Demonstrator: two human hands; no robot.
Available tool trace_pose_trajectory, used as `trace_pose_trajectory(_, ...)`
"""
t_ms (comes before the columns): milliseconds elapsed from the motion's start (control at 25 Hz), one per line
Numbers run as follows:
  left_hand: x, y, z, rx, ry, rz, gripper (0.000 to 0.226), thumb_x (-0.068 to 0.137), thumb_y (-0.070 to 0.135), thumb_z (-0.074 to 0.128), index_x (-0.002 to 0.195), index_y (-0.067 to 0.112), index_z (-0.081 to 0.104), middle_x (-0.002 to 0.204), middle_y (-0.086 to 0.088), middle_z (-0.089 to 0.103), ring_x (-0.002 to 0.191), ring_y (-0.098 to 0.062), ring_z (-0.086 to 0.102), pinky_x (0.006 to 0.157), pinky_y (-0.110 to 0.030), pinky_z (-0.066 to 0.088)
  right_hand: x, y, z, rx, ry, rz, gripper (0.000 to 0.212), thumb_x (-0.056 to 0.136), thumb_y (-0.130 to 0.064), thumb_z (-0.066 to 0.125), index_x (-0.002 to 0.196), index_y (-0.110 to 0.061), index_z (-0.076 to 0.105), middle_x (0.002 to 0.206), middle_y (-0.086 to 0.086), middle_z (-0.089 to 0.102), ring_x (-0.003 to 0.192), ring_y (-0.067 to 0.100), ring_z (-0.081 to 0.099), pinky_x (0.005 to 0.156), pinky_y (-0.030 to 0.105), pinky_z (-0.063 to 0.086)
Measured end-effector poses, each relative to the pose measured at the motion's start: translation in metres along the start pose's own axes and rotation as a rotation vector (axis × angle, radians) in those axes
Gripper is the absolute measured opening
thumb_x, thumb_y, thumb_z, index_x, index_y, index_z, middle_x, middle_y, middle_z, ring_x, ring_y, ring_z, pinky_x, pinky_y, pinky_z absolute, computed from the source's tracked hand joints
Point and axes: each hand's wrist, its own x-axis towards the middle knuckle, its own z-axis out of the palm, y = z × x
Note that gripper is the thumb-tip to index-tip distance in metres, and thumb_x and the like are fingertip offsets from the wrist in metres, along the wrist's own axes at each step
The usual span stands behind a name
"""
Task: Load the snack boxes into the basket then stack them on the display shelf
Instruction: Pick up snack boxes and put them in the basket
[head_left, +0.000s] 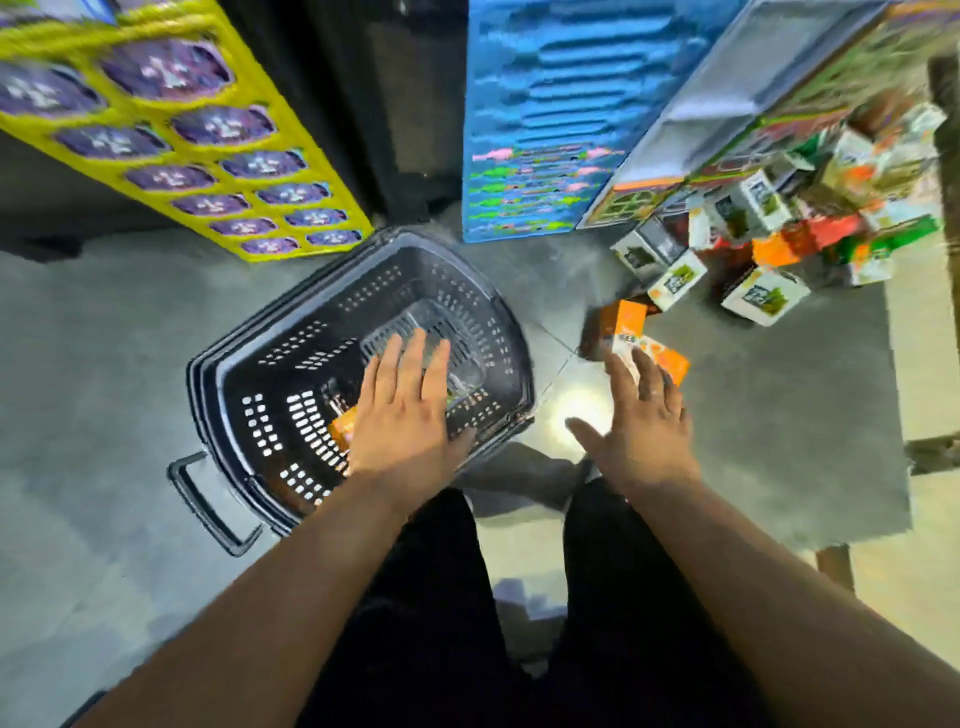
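Note:
A black perforated basket (291, 358) stands on the grey floor at centre left. My left hand (402, 410) hovers over its near side with fingers spread, holding nothing. An orange snack box (343, 428) lies in the basket, partly hidden under that hand. My right hand (641, 415) is stretched out flat to the right of the basket, fingertips at an orange and white snack box (667, 353) on the floor. Another orange box (623, 319) lies just beyond it. Several white, orange and green boxes (763, 296) are heaped at the upper right.
A display shelf (737, 88) with boxes runs along the upper right. A blue panel (550, 114) stands behind the basket and a yellow rack of purple packs (182, 135) leans at the upper left. My dark-trousered legs fill the bottom centre. The picture is blurred.

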Motion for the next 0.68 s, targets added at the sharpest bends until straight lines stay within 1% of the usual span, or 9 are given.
trace_pose_trajectory(80,0.017,0.038,-0.014,0.021,0.022,0.038,0.107,0.067,0.056,0.077,0.151,0.011,0.027,0.157,-0.017,0.029,0.146,-0.035,0.021,0.118,-0.044,0.010,-0.002,0.043,-0.015,0.028,-0.009,0.093,0.089,0.085,-0.053,0.064,0.155,-0.031,0.014,0.163,0.006,0.011,0.148,0.033,0.013,0.119,0.047,0.014)
trace_pose_trajectory(160,0.036,0.082,-0.020,0.046,0.047,0.087,0.106,0.061,0.051,0.083,0.147,0.007,0.038,0.152,-0.020,0.037,0.141,-0.038,0.031,0.117,-0.043,0.012,0.003,0.091,-0.024,0.054,-0.036,0.149,0.094,0.084,-0.054,0.066,0.155,-0.030,0.011,0.163,0.007,0.010,0.147,0.033,0.014,0.119,0.046,0.015)
trace_pose_trajectory(200,0.047,0.105,-0.019,0.054,0.045,0.106,0.105,0.060,0.049,0.085,0.145,0.006,0.042,0.150,-0.021,0.040,0.140,-0.039,0.035,0.116,-0.045,0.017,0.007,0.114,-0.027,0.060,-0.052,0.171,0.095,0.083,-0.055,0.066,0.155,-0.030,0.010,0.163,0.008,0.009,0.147,0.033,0.014,0.119,0.045,0.015)
trace_pose_trajectory(280,0.069,0.153,-0.013,0.067,0.023,0.120,0.102,0.061,0.046,0.086,0.144,0.004,0.043,0.150,-0.022,0.040,0.139,-0.040,0.037,0.115,-0.049,0.028,0.021,0.161,-0.028,0.097,-0.088,0.200,0.098,0.082,-0.056,0.066,0.155,-0.029,0.008,0.163,0.007,0.008,0.148,0.031,0.013,0.119,0.044,0.016)
trace_pose_trajectory(320,0.080,0.176,-0.006,0.068,0.009,0.128,0.102,0.062,0.045,0.085,0.145,0.004,0.042,0.151,-0.022,0.039,0.140,-0.040,0.036,0.115,-0.050,0.029,0.027,0.185,-0.028,0.130,-0.113,0.219,0.098,0.082,-0.057,0.066,0.155,-0.029,0.008,0.163,0.006,0.007,0.148,0.031,0.012,0.119,0.043,0.015)
trace_pose_trajectory(400,0.109,0.227,0.015,0.068,-0.019,0.150,0.099,0.070,0.047,0.080,0.148,0.005,0.036,0.154,-0.022,0.033,0.143,-0.039,0.031,0.118,-0.050,0.026,0.042,0.237,-0.025,0.160,-0.164,0.257,0.098,0.083,-0.057,0.065,0.155,-0.029,0.006,0.163,0.006,0.005,0.149,0.030,0.009,0.119,0.043,0.015)
trace_pose_trajectory(600,0.174,0.315,0.083,0.037,-0.179,0.162,0.092,0.085,0.053,0.063,0.155,0.012,0.019,0.161,-0.015,0.017,0.148,-0.033,0.018,0.120,-0.045,0.019,0.084,0.322,0.002,0.067,-0.236,0.242,0.100,0.085,-0.058,0.063,0.155,-0.028,0.000,0.164,0.006,0.002,0.150,0.032,0.007,0.119,0.045,0.014)
trace_pose_trajectory(680,0.198,0.335,0.119,-0.018,-0.210,0.145,0.090,0.085,0.052,0.063,0.154,0.013,0.021,0.159,-0.014,0.022,0.146,-0.030,0.021,0.119,-0.044,0.022,0.110,0.342,0.024,0.089,-0.267,0.262,0.100,0.085,-0.056,0.064,0.155,-0.028,-0.001,0.164,0.005,0.000,0.150,0.032,0.005,0.120,0.045,0.013)
